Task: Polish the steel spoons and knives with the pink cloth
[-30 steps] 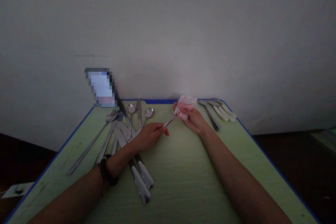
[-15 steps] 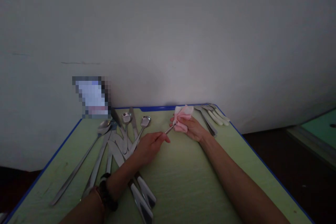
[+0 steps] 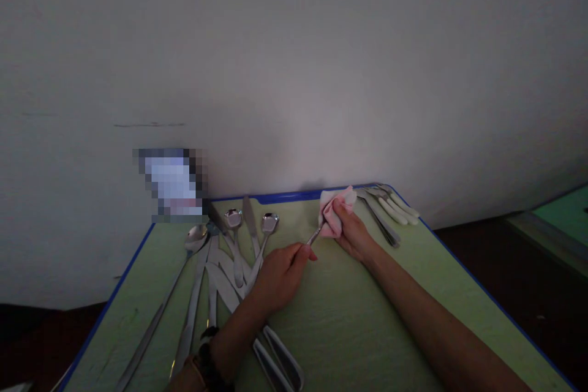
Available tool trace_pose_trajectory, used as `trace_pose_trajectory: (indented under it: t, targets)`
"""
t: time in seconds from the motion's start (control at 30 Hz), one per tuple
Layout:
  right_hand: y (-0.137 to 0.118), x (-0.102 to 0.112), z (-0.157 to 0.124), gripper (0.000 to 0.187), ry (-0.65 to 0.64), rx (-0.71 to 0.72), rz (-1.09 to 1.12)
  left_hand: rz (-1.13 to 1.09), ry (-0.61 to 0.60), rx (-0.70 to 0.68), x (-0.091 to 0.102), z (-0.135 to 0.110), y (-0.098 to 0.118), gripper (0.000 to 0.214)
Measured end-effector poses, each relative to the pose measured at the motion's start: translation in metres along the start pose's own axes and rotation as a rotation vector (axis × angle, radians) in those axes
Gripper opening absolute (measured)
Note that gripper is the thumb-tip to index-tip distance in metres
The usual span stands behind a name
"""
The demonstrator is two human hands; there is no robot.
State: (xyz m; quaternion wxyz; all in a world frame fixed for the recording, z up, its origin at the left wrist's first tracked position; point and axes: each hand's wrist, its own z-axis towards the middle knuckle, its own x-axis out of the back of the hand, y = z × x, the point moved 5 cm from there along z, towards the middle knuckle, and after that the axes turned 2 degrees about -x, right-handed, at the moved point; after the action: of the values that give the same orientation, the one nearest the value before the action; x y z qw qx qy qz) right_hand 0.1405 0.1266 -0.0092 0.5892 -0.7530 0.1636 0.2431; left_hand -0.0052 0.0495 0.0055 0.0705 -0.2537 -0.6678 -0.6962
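Note:
My left hand [image 3: 282,272] is closed around the end of a thin metal piece of cutlery [image 3: 315,234]. The head of this piece is hidden in a pink and white cloth [image 3: 328,220]. Wrapped around the cloth is my right hand [image 3: 353,229], thumb on top, gripping the cutlery through it. Both hands are above the table [image 3: 358,318]. Under and beside my left forearm lie several loose pieces: a long-handled spoon [image 3: 196,235], two square-headed spoons [image 3: 233,217] and several knives [image 3: 223,285]. Right of the cloth lie forks with cream handles [image 3: 392,211] and metal-handled cutlery [image 3: 383,223].
A blurred-out device with a bright screen [image 3: 172,180] leans at the table's back left corner. Behind the table's blue edge [image 3: 294,196] rises a plain wall [image 3: 294,73]. Dark floor [image 3: 482,263] shows to the right, with a green surface [image 3: 567,214] beyond.
The whole view has shifted, so things appear lower and further right. My right hand has turned slightly on the cloth, its thumb now plainer. Both hands keep their hold.

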Motion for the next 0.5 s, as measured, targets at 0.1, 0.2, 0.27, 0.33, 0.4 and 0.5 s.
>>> trace_pose_trajectory:
  t: [0.1, 0.2, 0.27, 0.33, 0.4, 0.5]
  targets:
    - [0.0011, 0.0054, -0.0004, 0.018, -0.009, -0.081, 0.024, -0.105, 0.069, 0.065, 0.0003, 0.0016, -0.0041, 0.036]
    - [0.0008, 0.008, -0.0017, 0.011, -0.055, -0.121, 0.006, -0.165, 0.13, 0.135, -0.0003, 0.0037, -0.009, 0.029]
    - [-0.0001, 0.0077, -0.0011, 0.011, -0.08, -0.098, -0.003, -0.209, 0.147, 0.117, -0.001, 0.0046, -0.0095, 0.026]
    - [-0.0003, 0.0072, 0.0009, 0.015, -0.086, -0.065, 0.017, -0.265, 0.172, 0.084, -0.0005, 0.0043, -0.0092, 0.024]
    - [0.0007, 0.0071, 0.0033, 0.02, -0.089, -0.047, 0.06, -0.3, 0.218, 0.059, 0.0015, 0.0032, -0.0086, 0.024]
    - [0.0006, 0.0089, 0.0063, 0.019, -0.093, -0.016, 0.148, -0.304, 0.274, 0.04, 0.0037, 0.0021, -0.0081, 0.028]
